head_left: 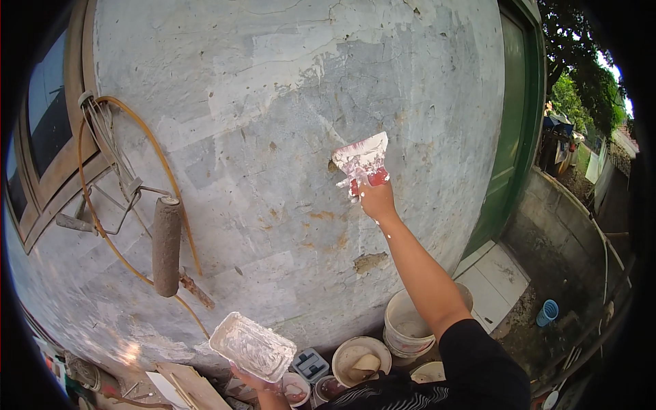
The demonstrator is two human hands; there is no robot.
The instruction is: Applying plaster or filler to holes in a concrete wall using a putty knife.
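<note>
My right hand grips a wide red putty knife smeared with white filler, its blade at the cracked grey wall, just over a small chipped patch; whether it touches is hard to tell. White smears cover my fingers. Low in the view, my left hand holds a rectangular tray coated with white paste, its fingers mostly hidden beneath it.
A dirty roller and a yellow hose hang left, by the wooden window. Several buckets and boards line the wall's foot. A green door, a low block wall and a blue cup are right.
</note>
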